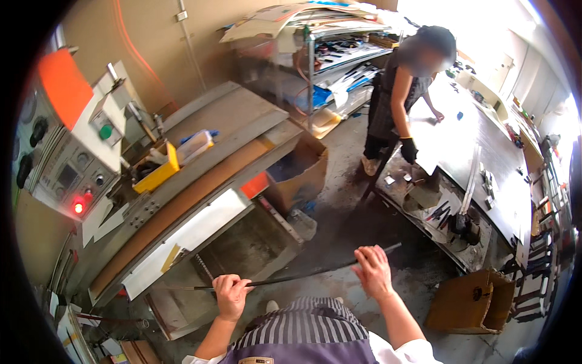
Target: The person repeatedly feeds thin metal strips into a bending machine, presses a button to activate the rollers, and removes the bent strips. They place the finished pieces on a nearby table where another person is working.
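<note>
A long, thin dark strip (303,275), slightly bowed, stretches across in front of my body. My left hand (231,296) is closed around it towards its left end, and a thin length sticks out past my fist. Near the other end, my right hand (373,273) grips the strip with fingers bent, and a short lighter tip shows beyond them. Whether the strip is metal or rubber I cannot tell. Below it are my striped apron and the floor.
On the left stands a machine with a control panel (66,173) and a lit red lamp. A yellow bin (159,170) sits on its bed. A co-worker (397,91) with a black glove leans at a metal-topped table (479,164). Cardboard boxes (464,303) and a loaded rack (310,79) stand around.
</note>
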{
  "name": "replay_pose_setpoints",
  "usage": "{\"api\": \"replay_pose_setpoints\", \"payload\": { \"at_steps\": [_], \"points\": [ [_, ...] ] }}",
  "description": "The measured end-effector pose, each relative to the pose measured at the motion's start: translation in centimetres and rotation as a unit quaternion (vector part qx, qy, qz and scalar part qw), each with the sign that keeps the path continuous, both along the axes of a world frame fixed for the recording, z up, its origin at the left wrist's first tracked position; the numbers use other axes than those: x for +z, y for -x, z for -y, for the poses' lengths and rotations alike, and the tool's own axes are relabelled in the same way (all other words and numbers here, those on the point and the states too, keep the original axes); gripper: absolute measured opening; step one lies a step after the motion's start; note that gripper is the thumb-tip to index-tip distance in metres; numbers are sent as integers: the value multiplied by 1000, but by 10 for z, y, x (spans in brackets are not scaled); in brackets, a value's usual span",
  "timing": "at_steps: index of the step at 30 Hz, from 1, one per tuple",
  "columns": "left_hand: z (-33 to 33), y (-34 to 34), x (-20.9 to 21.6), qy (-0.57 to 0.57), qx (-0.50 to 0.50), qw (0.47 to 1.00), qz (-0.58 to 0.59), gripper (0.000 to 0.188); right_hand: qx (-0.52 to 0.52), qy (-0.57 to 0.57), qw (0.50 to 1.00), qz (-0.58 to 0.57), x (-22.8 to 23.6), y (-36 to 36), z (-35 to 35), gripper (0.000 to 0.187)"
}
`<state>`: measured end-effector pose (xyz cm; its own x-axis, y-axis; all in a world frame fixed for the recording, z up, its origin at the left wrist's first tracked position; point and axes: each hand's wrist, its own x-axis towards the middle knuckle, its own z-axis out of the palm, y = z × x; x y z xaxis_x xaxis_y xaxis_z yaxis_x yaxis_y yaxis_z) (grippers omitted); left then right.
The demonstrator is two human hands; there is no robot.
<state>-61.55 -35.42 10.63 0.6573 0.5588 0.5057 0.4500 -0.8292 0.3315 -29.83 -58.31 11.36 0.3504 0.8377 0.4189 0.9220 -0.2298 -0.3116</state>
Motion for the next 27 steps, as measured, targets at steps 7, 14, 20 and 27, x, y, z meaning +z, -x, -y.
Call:
{"api": "replay_pose_setpoints", "payload": {
  "at_steps": [7,14,20,27],
  "points": [
    [-76,147,17,-55,72,996,-10,38,64,-19,997,45,3,92,-115,32],
    [-106,229,33,-63,148,987,-21,32,110,-11,994,18,6,159,-172,37],
    [-108,256,42,-90,205,975,1,25,167,-44,985,18,15,173,-214,40],
    [-108,261,52,-103,251,963,5,24,199,-72,977,18,30,170,-248,41]
  ]
}}
